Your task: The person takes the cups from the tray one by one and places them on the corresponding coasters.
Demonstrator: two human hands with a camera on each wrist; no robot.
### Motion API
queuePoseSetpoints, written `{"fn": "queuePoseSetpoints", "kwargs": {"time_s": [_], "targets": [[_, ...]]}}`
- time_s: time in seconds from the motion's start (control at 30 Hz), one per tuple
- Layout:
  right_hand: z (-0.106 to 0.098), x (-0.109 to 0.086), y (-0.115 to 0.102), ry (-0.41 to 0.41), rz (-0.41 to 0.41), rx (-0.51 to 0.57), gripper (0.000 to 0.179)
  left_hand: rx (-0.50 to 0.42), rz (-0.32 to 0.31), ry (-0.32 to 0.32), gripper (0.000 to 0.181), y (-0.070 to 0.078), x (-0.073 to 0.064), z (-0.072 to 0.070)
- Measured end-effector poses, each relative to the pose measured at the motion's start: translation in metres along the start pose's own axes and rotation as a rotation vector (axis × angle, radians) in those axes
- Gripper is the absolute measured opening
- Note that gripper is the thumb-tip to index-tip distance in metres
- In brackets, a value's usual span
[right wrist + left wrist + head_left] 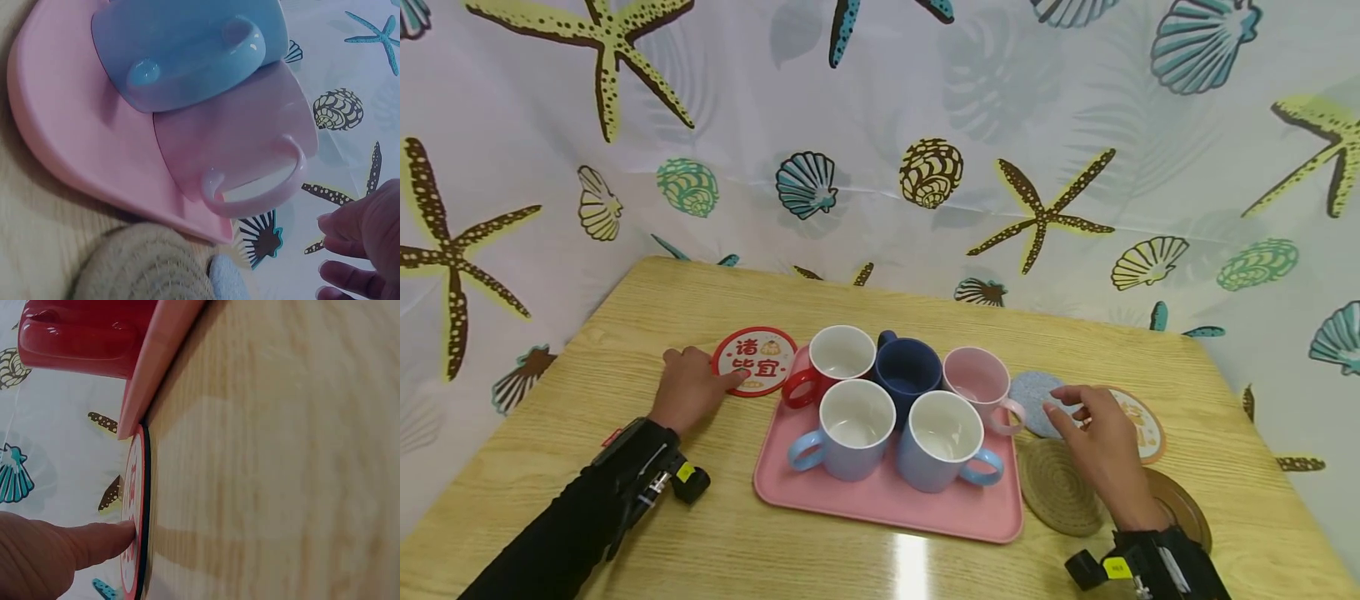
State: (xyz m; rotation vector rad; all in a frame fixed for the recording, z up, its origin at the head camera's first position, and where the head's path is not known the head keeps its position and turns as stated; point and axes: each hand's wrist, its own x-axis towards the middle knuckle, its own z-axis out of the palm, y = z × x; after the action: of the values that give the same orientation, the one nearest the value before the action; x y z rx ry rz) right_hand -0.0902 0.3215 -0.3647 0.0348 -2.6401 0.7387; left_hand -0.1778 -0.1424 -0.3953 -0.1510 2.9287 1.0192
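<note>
On the left, my left hand point(692, 387) lays its thumb point(103, 540) on a round red-and-white coaster point(771, 350) with red characters. The coaster lies flat beside the pink tray's upper left corner; the hand's other fingers are outside the left wrist view. My right hand point(1097, 437) hovers over a grey felt coaster point(1028, 392), fingers loosely bent and holding nothing. Near that hand are a woven coaster point(1052, 492), a white coaster with an orange rim point(1152, 429) and a brown round coaster point(1191, 508), partly hidden by the wrist.
Between the hands, the pink tray point(887, 514) carries a red mug point(820, 379), a navy mug point(908, 367), a pink mug point(976, 379) and two light blue mugs point(850, 450). Their handles jut outward. Behind the wooden table point(700, 533) hangs a shell-patterned cloth point(880, 100).
</note>
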Motion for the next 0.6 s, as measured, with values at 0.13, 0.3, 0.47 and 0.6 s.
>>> {"fn": "queuePoseSetpoints", "kwargs": {"time_s": [0.13,0.3,0.47,0.6], "targets": [[0.000,0.001,-0.005,0.021,-0.007,0.007,0.022,-0.041,-0.005,0.032,0.047,0.000,0.004,0.004],[-0.001,0.001,-0.009,0.035,-0.004,0.019,0.022,-0.157,-0.023,0.095,0.046,0.000,0.003,0.009],[-0.002,0.001,-0.013,0.066,0.023,0.056,0.023,-0.323,0.008,0.198,0.029,0.004,-0.004,0.006],[-0.003,0.002,-0.018,0.093,0.026,0.077,0.023,-0.413,0.008,0.289,0.030,0.016,-0.014,-0.006]]}}
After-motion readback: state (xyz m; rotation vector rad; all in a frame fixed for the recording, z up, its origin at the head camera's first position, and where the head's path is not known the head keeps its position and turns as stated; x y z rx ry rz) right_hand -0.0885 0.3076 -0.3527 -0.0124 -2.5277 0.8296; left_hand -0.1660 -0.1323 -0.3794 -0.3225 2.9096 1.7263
